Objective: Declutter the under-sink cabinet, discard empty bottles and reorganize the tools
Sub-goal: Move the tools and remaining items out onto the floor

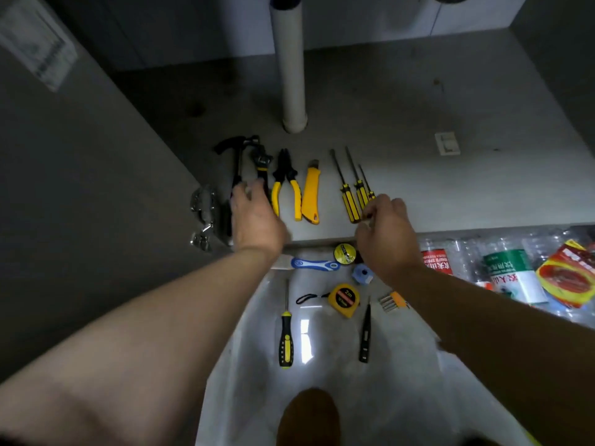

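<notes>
Where the cabinet's left wall meets its floor: a crumpled silver wrapper [203, 217] lies at the front edge.
Hammer [237, 156]: first in the tool row on the cabinet floor [418, 130], head to the back, its handle running under the left hand.
Left hand [254, 217]: back up, fingertips down over the hammer handle and the wrench [261, 160] just beside it; I cannot tell whether it grips either.
Pliers [286, 183]: yellow grips, next in the row, apart from the hand.
Utility knife [311, 196]: yellow, parallel to the pliers.
Drain pipe [291, 66]: white, upright behind the row.
Three screwdrivers [349, 201]: yellow-and-black handles, side by side, tips to the back.
Right hand [386, 236]: fingers curled onto the handle of the smallest screwdriver [371, 195], the rightmost one; the pinch itself is hidden under the knuckles.
Room floor in front, left to right: a black-and-yellow screwdriver [285, 336], a blue-handled scraper [314, 264], a roll of tape [344, 253], a tape measure [345, 299], a black tester pen [364, 333], a set of hex keys [392, 300].
Far right: clear plastic bottles [502, 268] lie piled together, a red packet [570, 278] against them.
</notes>
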`<action>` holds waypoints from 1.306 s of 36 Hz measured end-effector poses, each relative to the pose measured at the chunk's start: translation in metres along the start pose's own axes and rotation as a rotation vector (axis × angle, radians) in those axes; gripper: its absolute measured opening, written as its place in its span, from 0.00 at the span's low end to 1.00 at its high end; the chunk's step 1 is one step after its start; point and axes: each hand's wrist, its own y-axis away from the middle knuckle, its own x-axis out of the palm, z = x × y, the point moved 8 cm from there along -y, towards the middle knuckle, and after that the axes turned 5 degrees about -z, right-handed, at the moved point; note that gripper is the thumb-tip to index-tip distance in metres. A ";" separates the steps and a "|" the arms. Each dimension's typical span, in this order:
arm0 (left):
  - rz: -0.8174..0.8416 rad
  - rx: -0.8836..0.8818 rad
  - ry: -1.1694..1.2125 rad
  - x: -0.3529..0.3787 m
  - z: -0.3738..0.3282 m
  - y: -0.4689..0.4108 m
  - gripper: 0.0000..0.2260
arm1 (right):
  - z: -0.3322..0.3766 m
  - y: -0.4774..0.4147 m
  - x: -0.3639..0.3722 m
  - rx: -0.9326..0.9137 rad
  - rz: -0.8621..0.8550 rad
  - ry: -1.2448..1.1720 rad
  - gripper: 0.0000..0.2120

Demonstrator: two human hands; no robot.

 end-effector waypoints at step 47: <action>0.368 0.097 0.008 0.041 0.057 0.231 0.28 | -0.159 0.195 0.019 0.587 0.412 0.153 0.08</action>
